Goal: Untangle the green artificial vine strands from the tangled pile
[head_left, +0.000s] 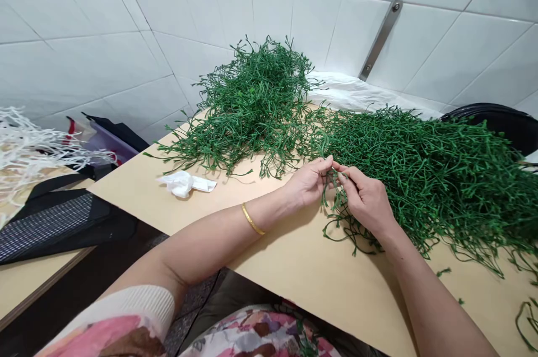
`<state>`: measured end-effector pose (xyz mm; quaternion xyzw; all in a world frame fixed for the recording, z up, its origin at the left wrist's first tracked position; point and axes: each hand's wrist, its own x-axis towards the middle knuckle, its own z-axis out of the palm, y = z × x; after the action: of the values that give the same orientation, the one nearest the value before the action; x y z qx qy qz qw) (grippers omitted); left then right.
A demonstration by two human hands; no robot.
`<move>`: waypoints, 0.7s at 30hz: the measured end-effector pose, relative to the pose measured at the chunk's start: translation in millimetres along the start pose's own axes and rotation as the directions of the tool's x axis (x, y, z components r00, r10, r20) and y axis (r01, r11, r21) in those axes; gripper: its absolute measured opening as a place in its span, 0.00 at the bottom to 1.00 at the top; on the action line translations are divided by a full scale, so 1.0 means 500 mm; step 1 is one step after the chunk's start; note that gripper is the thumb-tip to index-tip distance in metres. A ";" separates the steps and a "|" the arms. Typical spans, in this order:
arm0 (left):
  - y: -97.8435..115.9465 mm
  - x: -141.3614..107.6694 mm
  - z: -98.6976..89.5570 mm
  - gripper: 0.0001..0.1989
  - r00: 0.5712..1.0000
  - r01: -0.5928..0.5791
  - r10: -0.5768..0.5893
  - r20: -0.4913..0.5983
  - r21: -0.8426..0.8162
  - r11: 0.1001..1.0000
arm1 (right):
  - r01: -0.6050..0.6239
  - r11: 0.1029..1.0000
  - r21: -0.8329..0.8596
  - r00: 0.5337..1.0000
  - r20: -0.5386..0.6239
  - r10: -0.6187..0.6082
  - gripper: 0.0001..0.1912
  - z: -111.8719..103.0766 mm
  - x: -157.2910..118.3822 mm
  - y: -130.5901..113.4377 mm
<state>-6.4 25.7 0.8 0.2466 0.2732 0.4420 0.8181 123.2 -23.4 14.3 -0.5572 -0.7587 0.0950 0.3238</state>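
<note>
My left hand (309,181) and my right hand (369,200) meet over the table, fingertips almost touching. Each is closed in a pinch on thin green cord strands (332,176), whose exact join is hidden by the fingers. Several loose strands (348,228) hang and curl onto the table below them. Close behind and right of my hands lies a large heap of green strands (403,161) with small knotted or tufted ends. Another tangled pile of the same strands (263,88) rises at the back left.
A crumpled white tissue (181,184) lies on the wooden table (286,250), left of my forearm. White strands (37,138) and a black bag (59,225) rest on a neighbouring surface. White plastic sheeting (353,92) and a round black object (500,121) stand by the tiled wall.
</note>
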 end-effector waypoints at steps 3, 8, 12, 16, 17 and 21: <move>-0.004 -0.004 0.005 0.08 1.000 0.007 -0.007 0.001 -0.082 0.997 | -0.015 0.997 0.080 1.000 0.024 0.013 0.13 0.002 0.004 0.008; 0.003 -0.008 0.015 0.13 0.999 0.024 -0.029 -0.044 -0.103 0.994 | -0.001 0.961 0.276 0.995 0.098 -0.027 0.13 -0.001 0.011 0.012; 0.023 -0.005 0.014 0.15 0.994 0.082 -0.088 -0.067 -0.089 0.993 | -0.012 0.890 0.456 0.977 0.196 -0.087 0.14 -0.019 0.006 -0.003; 0.030 -0.004 0.010 0.15 0.997 0.027 -0.030 -0.067 -0.039 0.999 | -0.064 0.838 0.542 0.991 0.133 -0.010 0.13 -0.026 0.003 -0.002; 0.028 -0.005 0.009 0.13 0.999 0.001 -0.002 -0.046 -0.016 1.000 | -0.083 0.814 0.575 0.996 0.058 0.060 0.13 -0.025 0.005 0.004; 0.016 -0.006 0.005 0.08 0.999 -0.020 0.024 -0.033 0.108 0.994 | -0.111 0.682 0.723 0.932 -0.162 0.323 0.13 -0.020 0.014 0.029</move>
<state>-10.9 26.5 8.5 0.2857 0.3078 0.4397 0.7939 139.5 -14.2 17.3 -0.4859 -0.5395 0.3358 0.6001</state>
